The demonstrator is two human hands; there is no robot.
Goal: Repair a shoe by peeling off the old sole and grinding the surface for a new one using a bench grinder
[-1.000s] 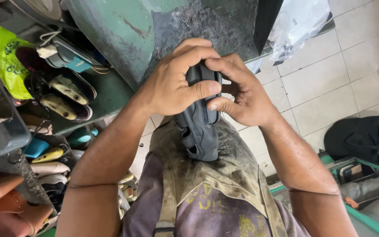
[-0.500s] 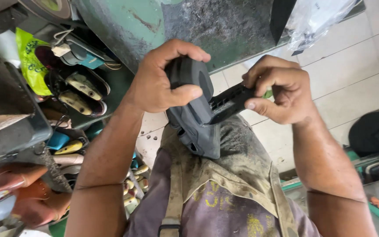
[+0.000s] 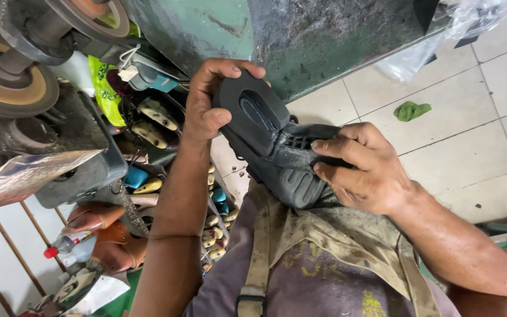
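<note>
Grinding wheels (image 3: pixel 13 88) on their shaft sit at the far left, close beside the raised left forearm; a sleeve-less arm drifting that way could brush the abrasive rim, though whether the wheels turn cannot be told from here. Below them a dusty grey machine housing (image 3: pixel 77 170) juts out, and a rack of shoe lasts and soles (image 3: pixel 154 126) crowds the space just left of the work; an elbow swung wide could knock those loose. The left hand (image 3: pixel 206 105) is wrapped around the heel end of a black shoe sole (image 3: pixel 271 141), fingers curled over its far edge and thumb pressed on the near side; the sole is held up in mid-air above the stained apron (image 3: pixel 335 246), tread facing the camera. The right hand (image 3: pixel 359 170) pinches the toe end, fingertips pressed into the tread; if that pinch pulls harder than the left hand holds, the sole may twist free and drop to the tiled floor (image 3: pixel 470 147), where a green rag (image 3: pixel 412 110) lies well apart at the far right.
</note>
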